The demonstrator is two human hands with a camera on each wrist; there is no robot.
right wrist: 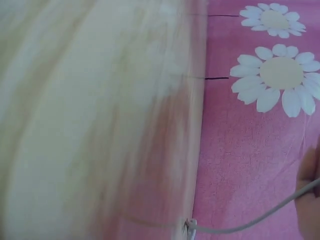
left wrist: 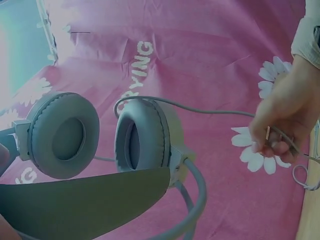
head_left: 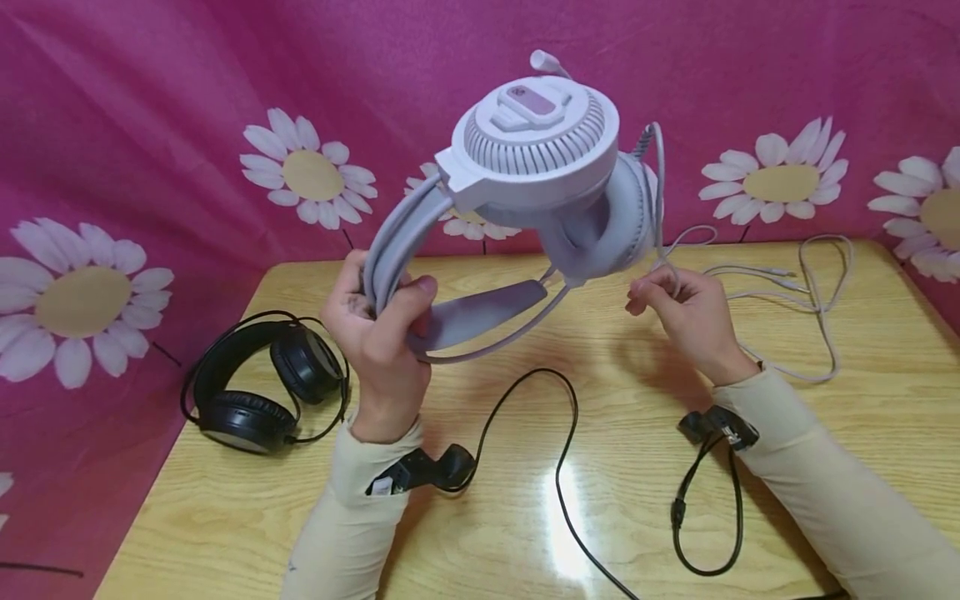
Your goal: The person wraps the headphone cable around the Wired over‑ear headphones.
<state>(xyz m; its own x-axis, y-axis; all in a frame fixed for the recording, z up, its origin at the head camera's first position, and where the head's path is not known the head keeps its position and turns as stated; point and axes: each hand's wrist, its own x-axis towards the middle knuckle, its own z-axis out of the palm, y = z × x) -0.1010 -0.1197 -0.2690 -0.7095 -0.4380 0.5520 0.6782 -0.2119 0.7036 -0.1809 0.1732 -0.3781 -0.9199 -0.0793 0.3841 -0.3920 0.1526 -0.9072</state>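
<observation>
A white-and-grey headset (head_left: 532, 125) with a microphone boom (head_left: 546, 62) is held up over the table. My left hand (head_left: 381, 354) grips its headband (head_left: 401, 237), thumb on the near side. Both padded ear cups, including the farther ear cup (left wrist: 142, 135), show in the left wrist view. To the right, my right hand (head_left: 693, 321) has curled fingers pinching the headset's grey cable (left wrist: 200, 110), which runs from the far ear cup. Part of that hand (right wrist: 307, 200) shows at the right wrist view's edge, with the cable crossing it.
Black headphones (head_left: 247, 408) lie on the wooden table (head_left: 480, 533) at the left. Loops of the grey cable with its plugs (head_left: 783, 273) lie at the back right. A black wire (head_left: 573, 417) trails from the left wrist camera (head_left: 427, 468). Behind hangs a pink flowered cloth (head_left: 420, 50).
</observation>
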